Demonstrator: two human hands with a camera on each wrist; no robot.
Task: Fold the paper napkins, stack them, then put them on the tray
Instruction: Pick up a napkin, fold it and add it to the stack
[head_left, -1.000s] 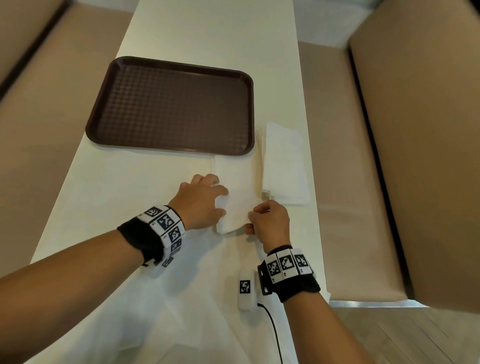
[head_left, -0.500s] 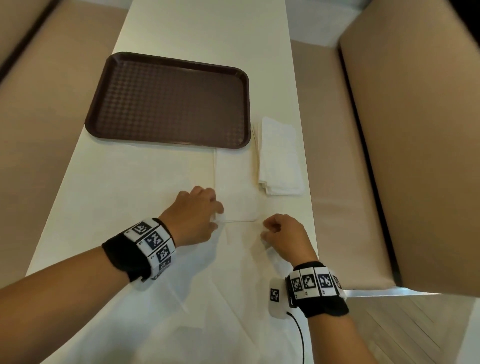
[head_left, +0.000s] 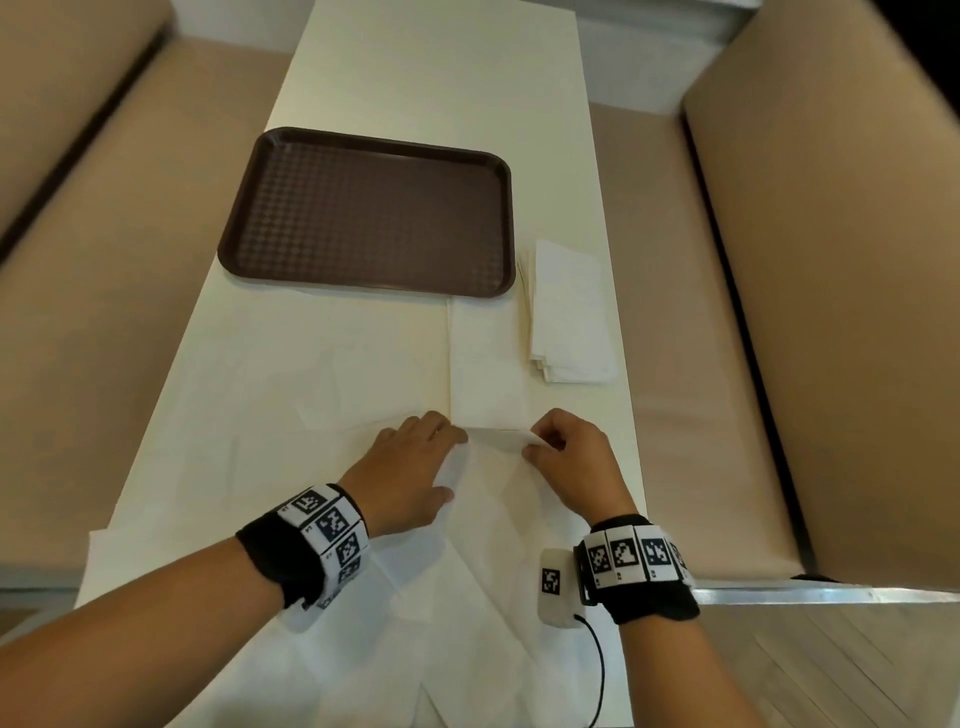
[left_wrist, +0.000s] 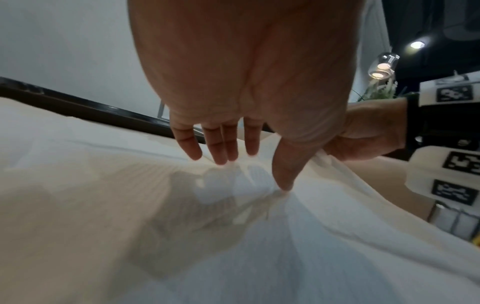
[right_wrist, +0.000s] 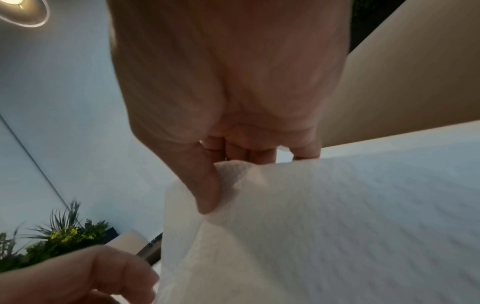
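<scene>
On the table (head_left: 363, 62), the right hand (head_left: 571, 462) pinches the lifted near edge of an unfolded napkin (head_left: 488, 364) between thumb and curled fingers. The left hand (head_left: 410, 467) lies flat, fingers straight, pressing the paper down. A stack of folded napkins (head_left: 569, 312) sits just right of the brown tray (head_left: 363, 208).

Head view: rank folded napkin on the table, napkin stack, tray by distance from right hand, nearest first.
From the right hand:
1. folded napkin, just ahead of the fingers, slightly left.
2. napkin stack, farther ahead, by the table's right edge.
3. tray, farthest, ahead and left.
</scene>
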